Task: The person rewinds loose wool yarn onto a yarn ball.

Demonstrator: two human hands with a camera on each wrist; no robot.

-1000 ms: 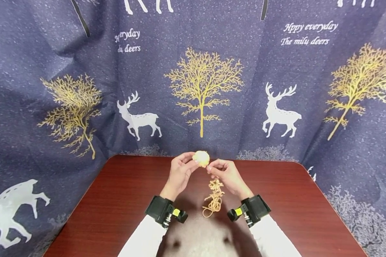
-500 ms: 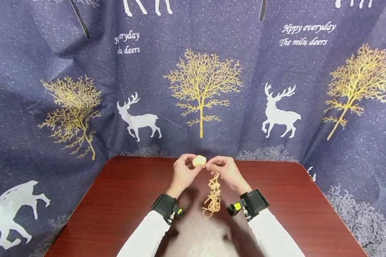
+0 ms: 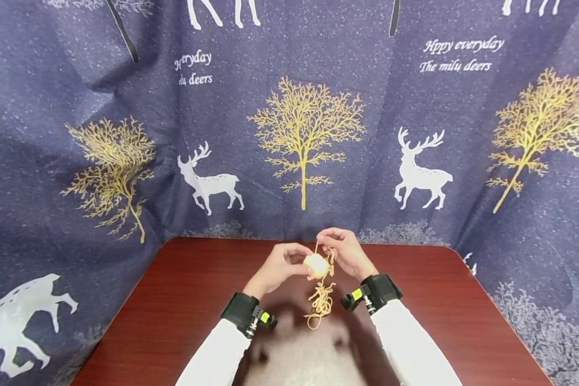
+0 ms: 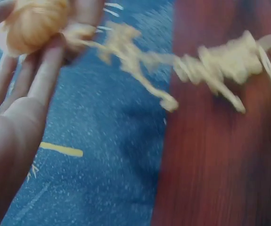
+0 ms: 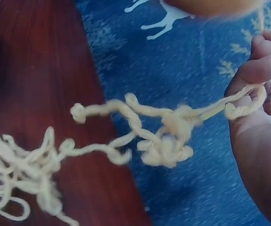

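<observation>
The left hand (image 3: pixel 281 266) holds a pale yellow yarn ball (image 3: pixel 316 266) between thumb and fingers, spread only as wide as the ball, while the right hand (image 3: pixel 346 253), just above and to the right of that grip, pinches a straight strand (image 3: pixel 316 247) rising from the ball, thumb and fingertip together. Below the right hand's pinch, a knotted yarn tangle (image 3: pixel 321 301) trails toward the reddish-brown table (image 3: pixel 198 300), with the deer-print curtain (image 3: pixel 270 219) beyond both grips
</observation>
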